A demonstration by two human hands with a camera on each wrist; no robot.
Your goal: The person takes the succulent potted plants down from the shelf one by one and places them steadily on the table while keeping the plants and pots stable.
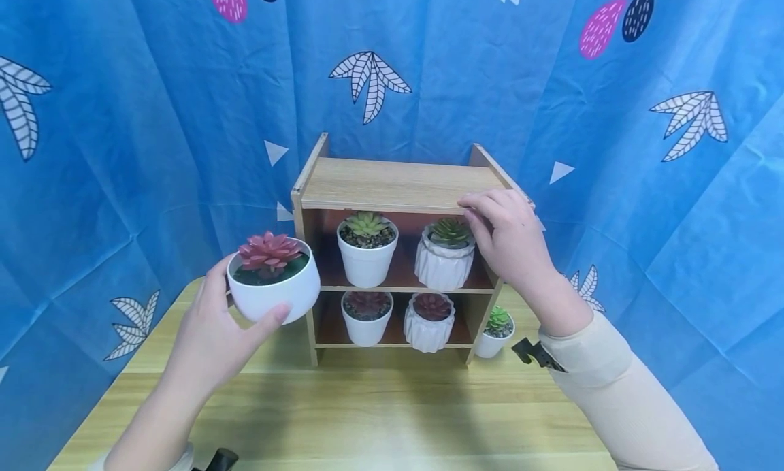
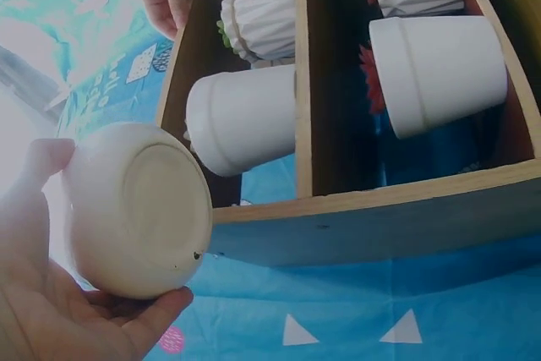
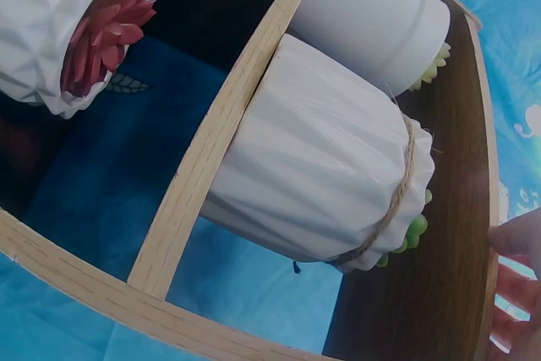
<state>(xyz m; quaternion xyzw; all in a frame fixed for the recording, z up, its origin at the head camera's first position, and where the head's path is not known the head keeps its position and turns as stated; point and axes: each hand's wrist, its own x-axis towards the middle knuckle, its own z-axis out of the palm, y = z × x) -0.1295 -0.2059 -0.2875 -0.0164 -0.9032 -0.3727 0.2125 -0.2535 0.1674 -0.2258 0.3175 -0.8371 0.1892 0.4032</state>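
Note:
My left hand [image 1: 226, 321] grips a round white pot [image 1: 278, 290] with a red succulent [image 1: 269, 252], raised left of the wooden shelf [image 1: 392, 185]. The left wrist view shows this pot's underside. With thumb and fingers, my right hand [image 1: 511, 233] holds the front edge of the shelf's top board, near its right end. Just below that hand, a ribbed white pot [image 1: 444, 265] with twine and a green succulent stands on the middle level. A smooth white pot [image 1: 367, 261] with a pale green succulent stands to its left.
On the bottom level are a smooth white pot [image 1: 367, 328] and a faceted white pot [image 1: 430, 331], both with dark red succulents. A small green succulent pot [image 1: 495, 335] stands right of the shelf on the wooden table [image 1: 367, 416]. Blue patterned cloth [image 1: 202, 117] hangs behind.

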